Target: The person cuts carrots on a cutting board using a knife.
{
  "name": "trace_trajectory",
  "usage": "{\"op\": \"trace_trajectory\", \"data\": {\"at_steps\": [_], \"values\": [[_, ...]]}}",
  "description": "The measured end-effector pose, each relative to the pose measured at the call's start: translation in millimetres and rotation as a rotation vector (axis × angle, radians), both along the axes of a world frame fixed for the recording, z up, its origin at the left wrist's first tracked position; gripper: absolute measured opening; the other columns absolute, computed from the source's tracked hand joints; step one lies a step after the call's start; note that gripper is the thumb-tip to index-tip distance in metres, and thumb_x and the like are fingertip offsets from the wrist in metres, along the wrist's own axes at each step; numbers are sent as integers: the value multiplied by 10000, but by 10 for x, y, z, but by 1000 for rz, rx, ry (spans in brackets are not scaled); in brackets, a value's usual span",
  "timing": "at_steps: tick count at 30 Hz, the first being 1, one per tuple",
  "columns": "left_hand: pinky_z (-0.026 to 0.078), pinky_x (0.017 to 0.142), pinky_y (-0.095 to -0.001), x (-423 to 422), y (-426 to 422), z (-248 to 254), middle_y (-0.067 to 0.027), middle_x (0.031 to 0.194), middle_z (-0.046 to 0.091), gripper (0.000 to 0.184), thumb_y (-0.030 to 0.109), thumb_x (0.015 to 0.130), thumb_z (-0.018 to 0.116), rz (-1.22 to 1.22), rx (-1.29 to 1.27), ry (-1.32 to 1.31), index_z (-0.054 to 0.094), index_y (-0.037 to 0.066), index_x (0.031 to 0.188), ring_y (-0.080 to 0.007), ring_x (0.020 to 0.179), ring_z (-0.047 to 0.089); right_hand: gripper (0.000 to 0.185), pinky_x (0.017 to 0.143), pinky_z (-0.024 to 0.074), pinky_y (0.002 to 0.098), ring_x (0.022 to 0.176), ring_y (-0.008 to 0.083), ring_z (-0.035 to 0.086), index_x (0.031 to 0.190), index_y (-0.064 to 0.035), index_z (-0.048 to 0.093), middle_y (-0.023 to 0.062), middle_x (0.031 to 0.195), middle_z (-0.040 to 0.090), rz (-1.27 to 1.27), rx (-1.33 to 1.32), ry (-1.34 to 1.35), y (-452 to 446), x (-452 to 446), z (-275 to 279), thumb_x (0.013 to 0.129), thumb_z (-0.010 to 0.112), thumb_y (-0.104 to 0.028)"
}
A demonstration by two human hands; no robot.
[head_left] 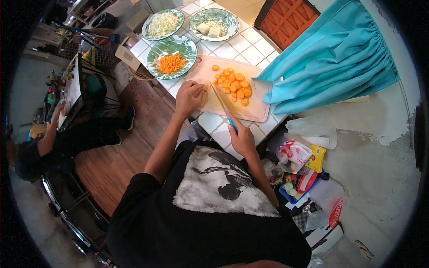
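Observation:
My right hand (241,138) is wrapped round the blue handle of a knife (220,99), whose blade points away over a pink cutting board (250,112). On the board's left side, my left hand (189,97) has its fingers curled round a small orange piece of carrot (205,88), close to the knife tip. Most of that piece is hidden by the fingers. Right of the blade lies a loose heap of round carrot slices (233,82).
Beyond the board stand a plate of shredded carrot (172,64), a plate of pale shreds (162,25) and a plate with white chunks (214,30). A turquoise curtain (330,58) hangs over the table's right side. Bags and containers (304,169) crowd the lower right. Another person (44,145) is at left.

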State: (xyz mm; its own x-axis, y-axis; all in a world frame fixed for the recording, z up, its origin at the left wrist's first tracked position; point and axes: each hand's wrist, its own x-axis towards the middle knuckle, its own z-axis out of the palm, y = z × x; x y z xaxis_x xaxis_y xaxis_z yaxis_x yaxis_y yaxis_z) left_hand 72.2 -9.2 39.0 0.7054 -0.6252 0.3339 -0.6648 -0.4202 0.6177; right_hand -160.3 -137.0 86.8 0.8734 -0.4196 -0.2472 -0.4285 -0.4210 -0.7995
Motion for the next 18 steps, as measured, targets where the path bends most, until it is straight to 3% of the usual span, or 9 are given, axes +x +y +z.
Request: {"op": "trace_trajectory", "data": {"at_steps": [6,8,12,14,18], "values": [[534,806,-370,-6,-35,23,-68,915,670,141,108,779,758,-27,5,1,793,79,913,-265,902,635,523,822,517,542,958,478,663,1533,-263,456,282,1011,693,10,7,7,4,17,55,1018,536,-217],[533,798,-371,-6,-39,5,-65,905,667,141,108,776,757,-36,21,-27,794,79,908,-264,892,632,496,929,516,473,1132,458,627,1505,-205,501,268,1249,648,1,58,77,4,39,123,1011,535,-167],[529,779,-375,-1,-60,54,-65,873,656,104,105,769,754,-44,13,-62,780,69,864,-267,858,627,496,933,516,471,1136,456,628,1504,-208,503,267,1252,648,1,62,65,5,31,109,1011,536,-166],[527,773,-379,-3,-65,49,-67,860,654,88,101,768,752,-37,11,-58,770,62,844,-270,848,626,523,844,514,550,986,483,657,1530,-257,460,285,1049,693,5,12,-29,2,0,7,1013,537,-228],[516,743,-376,1,-72,-53,-75,807,668,86,118,775,761,90,32,-4,758,50,827,-275,839,630,525,848,512,549,989,485,655,1532,-256,458,284,1068,691,-3,3,-11,-8,-27,-17,1013,539,-232]]}}
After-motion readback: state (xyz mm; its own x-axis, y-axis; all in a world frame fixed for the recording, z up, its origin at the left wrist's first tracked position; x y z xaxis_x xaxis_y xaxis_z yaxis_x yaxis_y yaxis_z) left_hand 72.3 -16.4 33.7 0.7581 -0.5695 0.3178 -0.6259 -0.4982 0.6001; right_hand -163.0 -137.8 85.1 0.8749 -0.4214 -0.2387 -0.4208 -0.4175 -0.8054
